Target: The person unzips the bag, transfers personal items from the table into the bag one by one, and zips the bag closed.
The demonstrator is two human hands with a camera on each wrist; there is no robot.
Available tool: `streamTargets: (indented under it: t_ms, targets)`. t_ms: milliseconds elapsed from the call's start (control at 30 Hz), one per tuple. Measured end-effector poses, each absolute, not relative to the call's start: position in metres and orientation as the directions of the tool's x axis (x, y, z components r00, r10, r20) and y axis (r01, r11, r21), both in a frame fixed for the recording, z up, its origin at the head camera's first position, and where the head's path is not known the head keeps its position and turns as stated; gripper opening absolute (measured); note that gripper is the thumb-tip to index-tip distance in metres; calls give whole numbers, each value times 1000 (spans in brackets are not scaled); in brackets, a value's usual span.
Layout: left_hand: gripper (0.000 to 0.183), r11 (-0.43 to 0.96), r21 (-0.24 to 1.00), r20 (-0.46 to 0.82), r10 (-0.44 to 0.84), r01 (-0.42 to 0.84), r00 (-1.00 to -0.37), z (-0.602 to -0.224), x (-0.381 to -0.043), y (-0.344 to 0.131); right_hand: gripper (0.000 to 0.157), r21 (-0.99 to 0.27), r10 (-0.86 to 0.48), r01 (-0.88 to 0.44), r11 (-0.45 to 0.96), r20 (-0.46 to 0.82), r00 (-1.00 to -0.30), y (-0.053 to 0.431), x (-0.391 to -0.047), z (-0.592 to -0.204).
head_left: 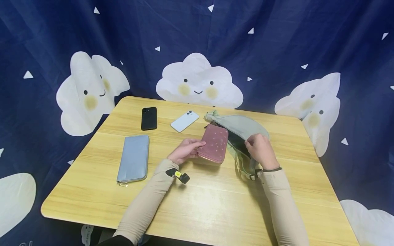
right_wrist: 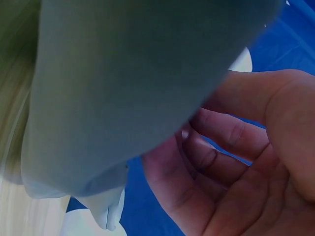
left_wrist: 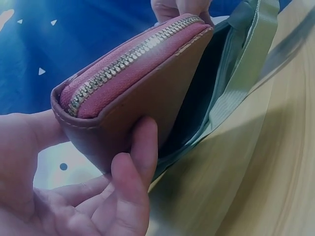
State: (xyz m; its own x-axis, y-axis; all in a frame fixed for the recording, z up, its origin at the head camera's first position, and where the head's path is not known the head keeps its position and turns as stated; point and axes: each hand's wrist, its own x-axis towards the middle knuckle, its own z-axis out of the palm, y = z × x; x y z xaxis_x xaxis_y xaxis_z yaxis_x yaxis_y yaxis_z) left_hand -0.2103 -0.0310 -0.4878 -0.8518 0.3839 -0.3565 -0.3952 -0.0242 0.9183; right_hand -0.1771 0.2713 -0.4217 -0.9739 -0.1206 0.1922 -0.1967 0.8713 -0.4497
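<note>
Place: curtained-off area; room type indeterminate.
Table [head_left: 212, 191]: wood-grain top.
Curtain [head_left: 261, 51]: dark blue, printed with smiling clouds [head_left: 198, 77], behind and beside table.

The maroon wallet [head_left: 213, 142] I hold tilts at the mouth of my pale grey-green bag [head_left: 243, 123].
Its gold-toothed zip [left_wrist: 130, 57] is closed and light specks dot it; the bag gapes, dark inside, right of centre towards the far edge of the worktop [head_left: 209, 208].

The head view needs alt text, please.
A person's left grip holds a maroon zip wallet at an open grey crescent bag held by the right grip; a blue wallet, black smartphone and pale smartphone lie on the table.
</note>
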Motion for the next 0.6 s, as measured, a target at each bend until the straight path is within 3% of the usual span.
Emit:
streamTargets:
  t_ms: [600]
  targets:
    - [37, -141, 915, -320, 320, -379, -892, -493, -207, 5, 15, -454, -120, -198, 869, 194, -974, 268, -175, -421]
